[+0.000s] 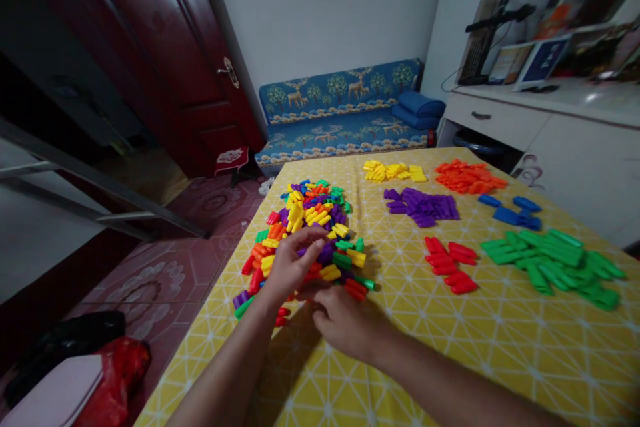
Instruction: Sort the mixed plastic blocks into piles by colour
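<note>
A mixed pile of plastic building pieces (295, 213) in several colours, shaped like joined tubes, lies on the left part of the table. My left hand (294, 259) rests over the near part of this pile, its fingers stretched over the pieces and its thumb apart. Close beside the thumb are a purple piece (326, 253) and a yellow piece (330, 273). At the pile's near edge is my right hand (345, 320), fingers reaching left beneath my left hand, with its thumb apart. The right fingertips are partly hidden, and I see nothing held in either hand.
Single-colour groups lie on the yellow patterned tablecloth (390, 373): yellow (393, 172), orange (469, 177), purple (423, 205), blue (517, 217), red (450, 263) and green (555, 263) pieces. Beyond the table stands a blue sofa (340, 123); a white cabinet (575, 167) is at right.
</note>
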`<state>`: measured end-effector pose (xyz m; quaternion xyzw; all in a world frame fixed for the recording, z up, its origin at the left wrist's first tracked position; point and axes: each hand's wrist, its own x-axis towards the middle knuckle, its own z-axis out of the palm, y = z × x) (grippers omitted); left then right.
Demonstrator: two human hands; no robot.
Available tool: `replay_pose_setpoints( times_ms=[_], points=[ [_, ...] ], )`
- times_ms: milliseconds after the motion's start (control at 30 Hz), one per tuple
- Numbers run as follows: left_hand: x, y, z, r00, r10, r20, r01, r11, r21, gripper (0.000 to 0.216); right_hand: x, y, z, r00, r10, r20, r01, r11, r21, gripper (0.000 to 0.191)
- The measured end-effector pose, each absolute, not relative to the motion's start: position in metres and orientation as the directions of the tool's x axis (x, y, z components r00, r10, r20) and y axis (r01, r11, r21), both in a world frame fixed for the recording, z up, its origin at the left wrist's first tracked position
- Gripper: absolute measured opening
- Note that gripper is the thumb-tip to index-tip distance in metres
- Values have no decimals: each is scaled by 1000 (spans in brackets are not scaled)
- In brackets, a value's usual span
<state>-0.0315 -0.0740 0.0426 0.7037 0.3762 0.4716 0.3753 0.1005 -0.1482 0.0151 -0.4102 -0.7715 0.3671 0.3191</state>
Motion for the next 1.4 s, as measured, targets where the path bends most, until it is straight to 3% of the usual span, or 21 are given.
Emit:
replay_pose_setpoints(
  times_ms=[133, 267, 367, 433, 533, 667, 767, 900, 1000, 1133, 1400],
  points=[
    [-23, -79, 33, 481, 772, 416, 384, -612, 691, 20, 126, -146, 11, -317, 897, 310, 383, 419, -823, 35],
    [-12, -86, 23, 642, 676, 363, 513, -730, 452, 42, 167, -128, 2, -9, 863, 506, 532, 432, -728, 34],
    [-2, -93, 15, 627, 701, 339, 632, -712, 305, 57, 189, -111, -13, 52, 825, 562, 670, 388, -632, 47],
    [3, -96, 9, 583, 732, 351, 681, -677, 280, 54, 195, -104, -22, 5, 848, 530, 732, 358, -580, 57],
    [6, -94, 4, 544, 749, 380, 706, -653, 276, 44, 194, -101, -28, -62, 893, 447, 789, 318, -525, 59],
    [4, -88, 0, 484, 763, 428, 717, -627, 306, 31, 191, -100, -30, -13, 915, 403, 809, 247, -534, 43],
    [1, -84, -4, 412, 758, 505, 683, -624, 380, 25, 193, -98, -33, 113, 907, 407, 711, 212, -670, 37],
    [2, -83, -8, 323, 733, 599, 534, -664, 524, 24, 193, -100, -30, 298, 881, 368, 437, 217, -873, 30],
    [3, -83, -8, 332, 706, 626, 437, -703, 561, 22, 186, -106, -23, 204, 897, 392, 320, 317, -893, 31],
    [4, -85, -8, 370, 692, 620, 387, -722, 574, 21, 176, -112, -18, 5, 890, 456, 324, 430, -843, 30],
    [3, -86, -10, 405, 715, 570, 406, -699, 588, 22, 173, -113, -21, 42, 871, 489, 360, 444, -821, 28]
  ],
)
